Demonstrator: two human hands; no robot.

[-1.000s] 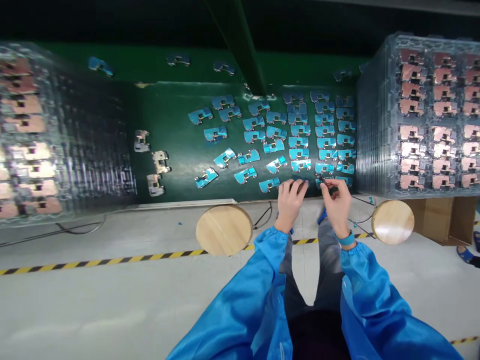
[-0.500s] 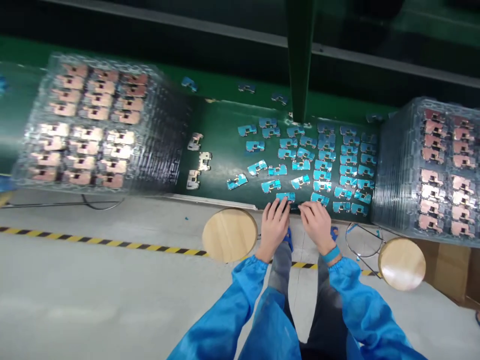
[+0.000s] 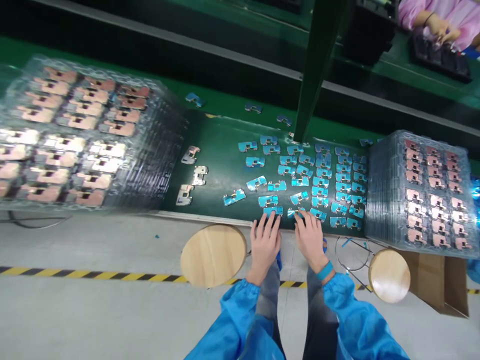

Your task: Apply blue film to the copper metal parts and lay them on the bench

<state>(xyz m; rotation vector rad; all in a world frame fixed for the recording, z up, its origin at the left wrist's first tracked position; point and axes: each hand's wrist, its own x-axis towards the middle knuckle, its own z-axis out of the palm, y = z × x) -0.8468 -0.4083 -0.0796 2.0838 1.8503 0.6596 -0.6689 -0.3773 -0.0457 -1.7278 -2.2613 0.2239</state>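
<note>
Both hands are at the near edge of a green work surface [image 3: 217,185]. My left hand [image 3: 266,242] is open, fingers spread, its fingertips by a flat blue-faced metal part [image 3: 273,210]. Close to it on the right, my right hand [image 3: 310,235] has its fingers stretched out, with the fingertips touching another blue-faced part [image 3: 293,213]. Beyond the hands lie many like parts, loosely scattered in the middle and in rough columns [image 3: 320,191] at the right. Three bare silvery parts [image 3: 200,175] lie at the left.
Tall stacks of clear trays with coppery parts stand at left [image 3: 150,150] and right [image 3: 386,190]. A green post [image 3: 311,95] rises behind the parts. Two round wooden stools [image 3: 213,256] [image 3: 389,276] and a cardboard box [image 3: 431,280] are below. Another person's hands [image 3: 442,30] work at upper right.
The view has shifted, bringing the other person's hands into sight. A blue-faced part now shows under my right fingertips at the near edge. My left hand has drawn back slightly from its part.
</note>
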